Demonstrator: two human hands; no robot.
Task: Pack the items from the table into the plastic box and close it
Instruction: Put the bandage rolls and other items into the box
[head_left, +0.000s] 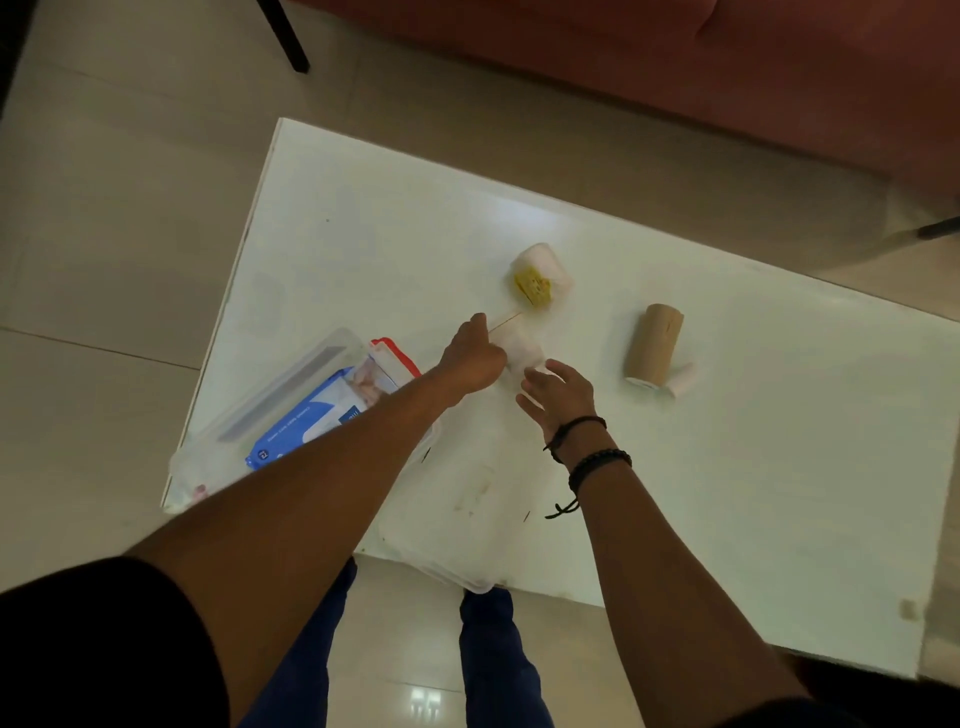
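Between the 2 hands a white roll (524, 356) lies, long axis 10-to-4 o'clock: left hand (475, 358) gripping it, right hand (558, 397) spread at 4 o'clock.

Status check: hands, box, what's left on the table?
Left hand shut on white roll, right hand open beside it. Box open, wipes inside. Two rolls unpacked.

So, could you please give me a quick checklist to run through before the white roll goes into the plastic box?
1. Left hand closed on the white roll: ok.
2. Right hand open beside the roll, whether touching it: cannot tell.
3. Plastic box open: ok.
4. Room left beside the blue packet: cannot tell, forearm hides it.
5. Lid within reach on the table: ok.
6. Table cleared: not ok; brown roll and yellow-ended roll remain.
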